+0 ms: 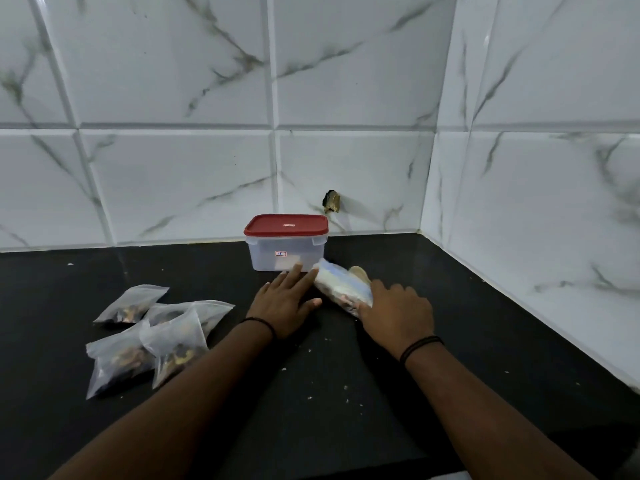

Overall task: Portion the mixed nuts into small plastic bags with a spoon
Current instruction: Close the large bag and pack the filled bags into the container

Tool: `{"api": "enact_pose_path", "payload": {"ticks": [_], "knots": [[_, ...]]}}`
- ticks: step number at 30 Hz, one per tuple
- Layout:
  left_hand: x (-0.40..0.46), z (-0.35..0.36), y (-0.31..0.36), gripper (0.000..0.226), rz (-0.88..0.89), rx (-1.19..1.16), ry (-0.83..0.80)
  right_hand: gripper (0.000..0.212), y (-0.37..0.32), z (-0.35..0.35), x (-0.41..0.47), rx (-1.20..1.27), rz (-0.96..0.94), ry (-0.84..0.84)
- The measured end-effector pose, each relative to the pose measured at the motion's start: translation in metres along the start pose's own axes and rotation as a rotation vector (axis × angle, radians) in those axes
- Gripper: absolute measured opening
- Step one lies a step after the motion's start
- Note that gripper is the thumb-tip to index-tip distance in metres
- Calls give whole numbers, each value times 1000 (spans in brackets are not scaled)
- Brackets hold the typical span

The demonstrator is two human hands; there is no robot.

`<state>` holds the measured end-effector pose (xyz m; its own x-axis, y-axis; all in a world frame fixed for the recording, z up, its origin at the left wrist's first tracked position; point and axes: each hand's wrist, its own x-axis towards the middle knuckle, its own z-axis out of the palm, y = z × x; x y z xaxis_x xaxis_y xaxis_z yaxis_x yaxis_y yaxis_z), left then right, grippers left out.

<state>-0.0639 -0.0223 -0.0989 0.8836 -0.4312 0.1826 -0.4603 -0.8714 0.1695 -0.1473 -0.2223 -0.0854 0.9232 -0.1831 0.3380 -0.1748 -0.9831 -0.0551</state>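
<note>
Nuts portioned into small bags beside a closed container on a black counter

Four small clear plastic bags of mixed nuts (152, 336) lie in a loose, partly overlapping cluster on the left of the counter, each with dark and tan nuts gathered at its lower end. A translucent container with a red lid (286, 242) clipped shut stands upright near the back wall; its contents cannot be made out. Just to its right, a further clear bag (341, 285) lies tilted on the counter, blurred, with a few nuts showing at its near end. A pale, rounded spoon-like shape (360, 273) shows just behind this bag.
</note>
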Motion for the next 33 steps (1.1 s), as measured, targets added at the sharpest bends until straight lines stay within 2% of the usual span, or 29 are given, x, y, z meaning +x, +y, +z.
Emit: {"api": "enact_pose_path", "payload": {"ticks": [5, 9, 12, 15, 20, 24, 27, 30, 33], "knots": [[-1, -4, -3, 66, -93, -28, -8, 50, 13, -4, 2, 0, 238, -37], [-8, -9, -25, 67, -232, -47, -19, 54, 10, 0, 3, -48, 268, -16], [-16, -16, -45, 66, -310, -56, -20, 59, 3, 0, 2, -147, 241, 80], [-23, -22, -60, 60, -336, -44, -9, 60, -8, -2, 5, -179, 189, 180], [-24, -28, -84, 62, -411, -73, 30, 45, -34, -5, 15, 22, -114, 383], [-19, -32, -96, 60, -472, -120, 62, 39, -70, -13, 37, 185, -250, 330], [-15, -35, -99, 59, -511, -183, 201, 43, -99, -14, 63, 244, -327, 308], [-11, -34, -95, 63, -475, -233, 349, 56, -126, -14, 100, 238, -371, 243], [-6, -28, -98, 73, -455, -296, 388, 76, -143, -8, 136, 165, -372, 154]]}}
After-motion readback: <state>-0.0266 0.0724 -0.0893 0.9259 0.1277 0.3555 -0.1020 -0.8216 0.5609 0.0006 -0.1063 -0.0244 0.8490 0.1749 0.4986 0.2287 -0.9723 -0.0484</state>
